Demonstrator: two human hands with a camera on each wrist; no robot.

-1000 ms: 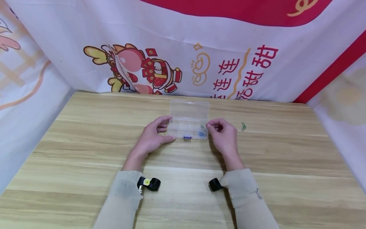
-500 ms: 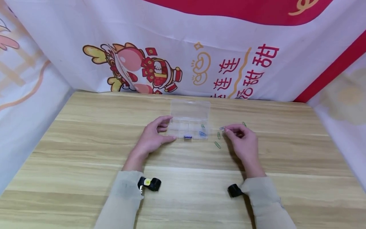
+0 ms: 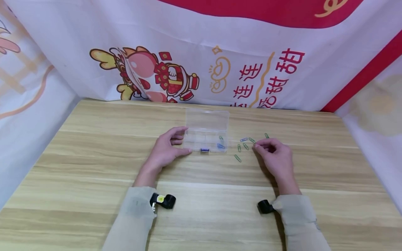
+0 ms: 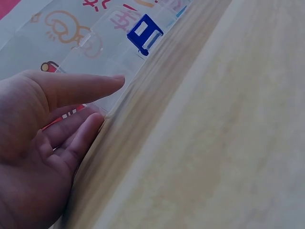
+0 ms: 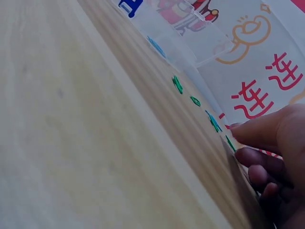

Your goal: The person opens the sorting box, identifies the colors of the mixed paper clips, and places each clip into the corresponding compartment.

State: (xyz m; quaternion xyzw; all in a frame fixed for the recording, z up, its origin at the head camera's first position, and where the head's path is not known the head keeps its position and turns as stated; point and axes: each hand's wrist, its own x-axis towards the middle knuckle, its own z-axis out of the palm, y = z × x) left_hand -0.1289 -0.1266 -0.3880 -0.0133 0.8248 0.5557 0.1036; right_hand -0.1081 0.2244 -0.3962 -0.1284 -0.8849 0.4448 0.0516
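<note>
A clear plastic compartment box [image 3: 196,145] with a blue latch [image 3: 205,150] stands on the table, its lid [image 3: 207,119] raised at the back. My left hand [image 3: 166,148] holds the box's left end, thumb at the front corner and index finger at the back. Blue paper clips [image 3: 221,146] and a green one lie in the box's right compartments. To the right of the box are several loose green clips and one blue clip [image 3: 243,140]. My right hand [image 3: 276,157] has its thumb and index fingertips at one end of a green paper clip [image 5: 230,143], pinching it.
The wooden table [image 3: 201,223] runs back to a white printed cloth [image 3: 201,62] close behind the lid. One green clip [image 3: 267,135] lies just beyond my right hand. Black wrist cameras [image 3: 265,206] sit on both sleeves.
My right hand has moved right from the box's right side, and several green clips and a blue one now show on the table there. My left hand stays on the box.
</note>
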